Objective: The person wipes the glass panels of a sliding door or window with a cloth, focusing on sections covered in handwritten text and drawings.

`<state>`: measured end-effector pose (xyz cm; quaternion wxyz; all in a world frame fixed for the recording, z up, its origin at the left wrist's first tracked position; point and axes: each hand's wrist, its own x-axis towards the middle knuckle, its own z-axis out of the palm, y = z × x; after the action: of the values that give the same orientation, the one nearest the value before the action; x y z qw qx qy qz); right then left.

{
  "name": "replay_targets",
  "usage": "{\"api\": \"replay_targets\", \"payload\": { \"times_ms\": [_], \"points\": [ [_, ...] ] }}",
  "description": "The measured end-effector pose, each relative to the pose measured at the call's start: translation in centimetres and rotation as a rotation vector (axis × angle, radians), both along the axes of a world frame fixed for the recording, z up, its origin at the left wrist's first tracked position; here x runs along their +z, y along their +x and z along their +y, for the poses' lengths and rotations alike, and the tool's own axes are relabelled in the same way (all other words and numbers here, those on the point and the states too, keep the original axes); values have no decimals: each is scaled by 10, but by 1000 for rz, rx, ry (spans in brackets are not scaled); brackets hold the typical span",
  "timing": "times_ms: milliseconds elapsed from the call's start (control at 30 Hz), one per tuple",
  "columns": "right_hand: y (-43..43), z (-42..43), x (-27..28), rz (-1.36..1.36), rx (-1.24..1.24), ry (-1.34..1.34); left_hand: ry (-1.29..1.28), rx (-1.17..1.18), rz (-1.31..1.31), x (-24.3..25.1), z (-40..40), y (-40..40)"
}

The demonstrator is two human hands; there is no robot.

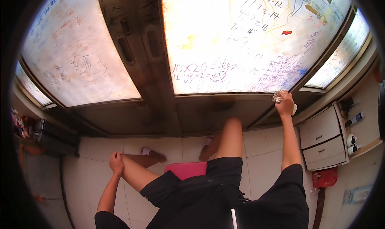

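My right hand [284, 103] grips a crumpled whitish cloth or tissue [277, 97] at the lower right corner of a bright glass door panel [210, 48]. Handwritten sums and scribbles cover that panel, with a small red sticker near its right side. My left hand [116, 162] rests on my left knee, with no object visible in it; how its fingers lie is partly hidden. To the left, a second panel [81, 48] bears drawings and writing, beyond a dark metal door frame [144, 48] with recessed handles.
I sit on a pink stool [189, 170] on a tiled floor [180, 144]. A white drawer cabinet [323, 138] stands at the right, beside a shelf with a bottle [355, 119] and white shoes [352, 144]. A dark case [45, 132] and clutter are at the left.
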<state>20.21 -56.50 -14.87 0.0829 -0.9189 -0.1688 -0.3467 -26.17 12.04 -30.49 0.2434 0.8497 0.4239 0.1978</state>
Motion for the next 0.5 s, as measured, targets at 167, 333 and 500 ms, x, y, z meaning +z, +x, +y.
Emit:
{"api": "replay_targets", "payload": {
  "times_ms": [167,333,500],
  "points": [
    [6,-3,-2,94,-196,-22,100,-6,105,1,-5,7],
    [12,-17,-1,307,-410,331,-2,-10,-8,12,-11,3],
    [32,-60,-6,201,-430,604,30,7,39,-5,-9,4]
  ]
}}
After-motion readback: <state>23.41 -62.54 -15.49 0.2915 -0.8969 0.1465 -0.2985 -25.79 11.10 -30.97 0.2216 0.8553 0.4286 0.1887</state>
